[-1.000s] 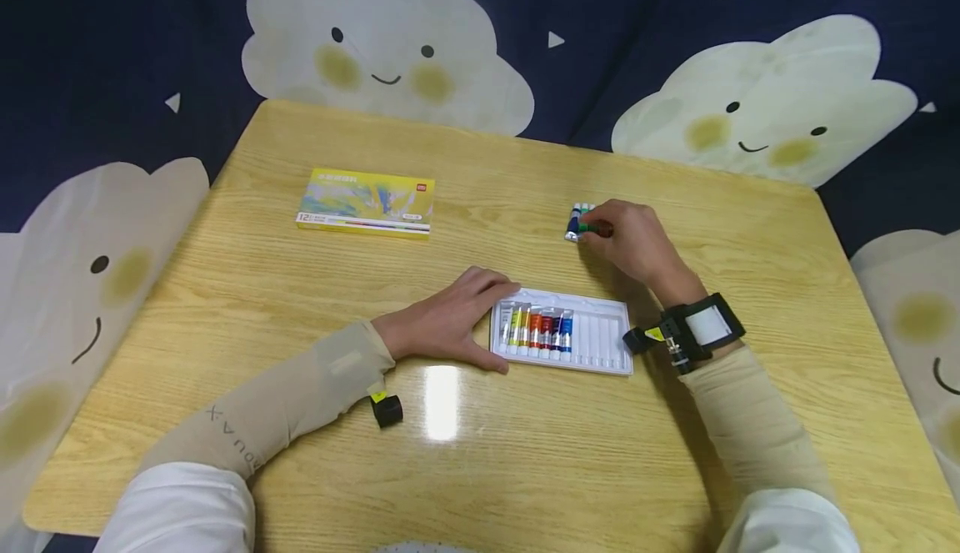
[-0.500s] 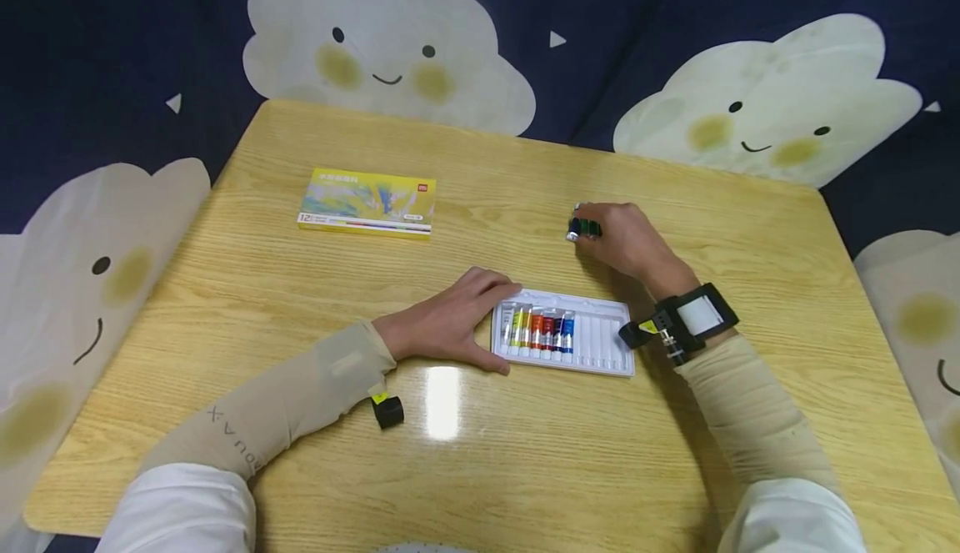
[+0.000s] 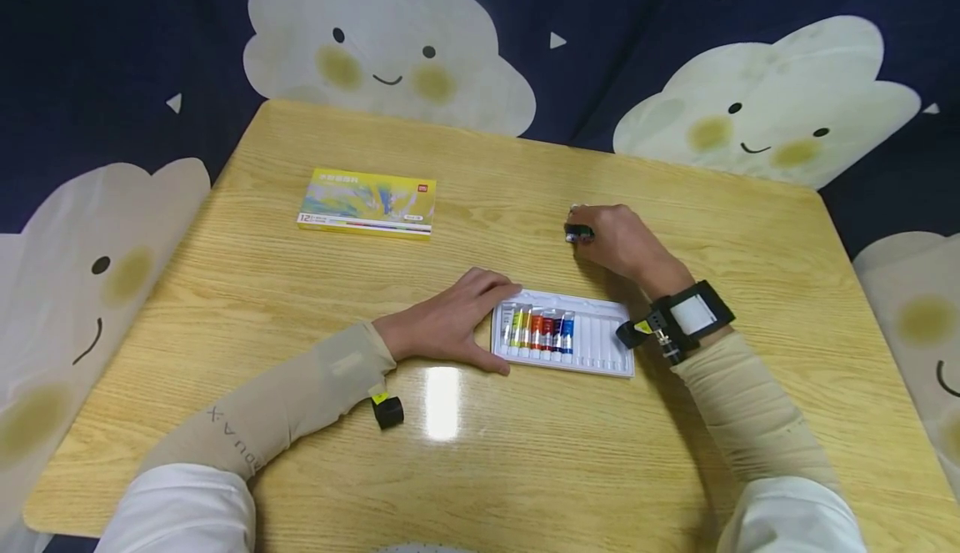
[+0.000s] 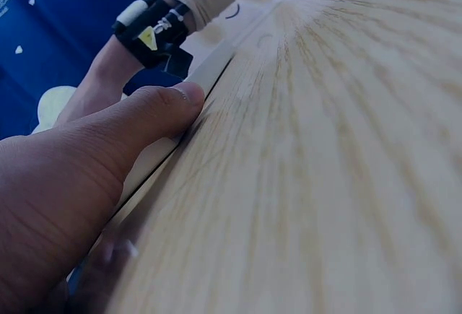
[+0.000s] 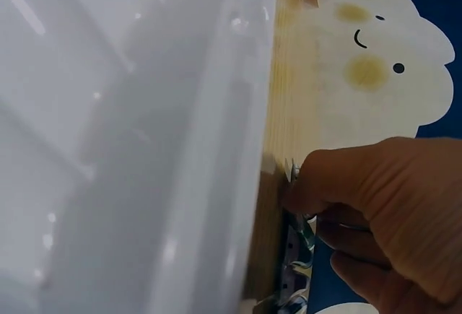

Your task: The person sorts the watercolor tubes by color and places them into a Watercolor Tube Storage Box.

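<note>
In the head view, a white plastic tray (image 3: 599, 343) holds a row of several coloured paint tubes (image 3: 537, 330) in its left part; slots on its right hold no tubes. My left hand (image 3: 448, 319) grips the tray's left end, thumb along the near edge and fingers at the far one. The left wrist view shows that thumb (image 4: 162, 112) against the tray's side. Beyond the tray, my right hand (image 3: 626, 240) pinches a dark paint tube (image 3: 578, 233) from a small group lying on the table. In the right wrist view its fingers partly hide these tubes (image 5: 296, 260).
A yellow paint box (image 3: 366, 203) lies at the back left of the wooden table (image 3: 465, 470). Behind the table hangs a dark blue cloth (image 3: 577, 2) with smiling clouds. The tray's wall (image 5: 209, 148) fills much of the right wrist view.
My right hand has shifted slightly left over the small group of tubes, with a dark tube turned more sideways at its fingertips. Left hand and tray stay in place.
</note>
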`<state>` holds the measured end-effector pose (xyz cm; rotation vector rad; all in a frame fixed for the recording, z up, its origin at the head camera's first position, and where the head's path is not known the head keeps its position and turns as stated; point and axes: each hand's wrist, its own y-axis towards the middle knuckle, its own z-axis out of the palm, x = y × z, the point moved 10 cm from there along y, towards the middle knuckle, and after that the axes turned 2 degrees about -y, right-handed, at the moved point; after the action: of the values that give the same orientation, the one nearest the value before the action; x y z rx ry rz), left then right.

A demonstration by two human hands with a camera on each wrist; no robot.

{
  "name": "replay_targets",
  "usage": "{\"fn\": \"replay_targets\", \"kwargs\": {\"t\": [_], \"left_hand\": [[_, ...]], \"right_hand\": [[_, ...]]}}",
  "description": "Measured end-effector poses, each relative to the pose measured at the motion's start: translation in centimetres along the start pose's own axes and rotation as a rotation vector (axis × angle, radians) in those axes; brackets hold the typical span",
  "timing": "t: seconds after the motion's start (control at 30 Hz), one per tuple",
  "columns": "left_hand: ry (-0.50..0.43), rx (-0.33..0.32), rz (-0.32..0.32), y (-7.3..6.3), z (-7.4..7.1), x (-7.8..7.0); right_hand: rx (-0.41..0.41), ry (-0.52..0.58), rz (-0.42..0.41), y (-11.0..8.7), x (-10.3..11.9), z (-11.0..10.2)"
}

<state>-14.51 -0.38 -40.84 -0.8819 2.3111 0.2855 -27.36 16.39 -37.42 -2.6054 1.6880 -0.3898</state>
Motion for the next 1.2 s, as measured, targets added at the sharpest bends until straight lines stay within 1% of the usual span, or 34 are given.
{"fn": "replay_targets", "kwargs": {"t": [0.17,0.47,0.73,0.87,1.07,1.2], "left_hand": [[0.003,0.003,0.002,0.0,0.0,-0.1],[0.013,0.0,0.009,-0.1,-0.1,-0.2],[0.013,-0.009,0.013,-0.1,-0.2,-0.3],[0.015,-0.004,0.012,0.0,-0.1,-0.2],[0.021,-0.007,0.014,0.0,-0.1,-0.2],[0.013,-0.009,0.015,0.0,-0.1,-0.2]], "right_hand": [[0.008,-0.024,-0.026,0.0,0.6,0.0],[-0.011,-0.046,-0.071,0.2,1.1,-0.1],[-0.061,-0.113,-0.209,0.5,2.8,0.0],[-0.079,-0.127,-0.243,0.4,3.3,0.0],[-0.13,-0.111,-0.314,0.1,4.2,-0.2],[-0.152,-0.11,-0.345,-0.1,4.8,-0.2]]}}
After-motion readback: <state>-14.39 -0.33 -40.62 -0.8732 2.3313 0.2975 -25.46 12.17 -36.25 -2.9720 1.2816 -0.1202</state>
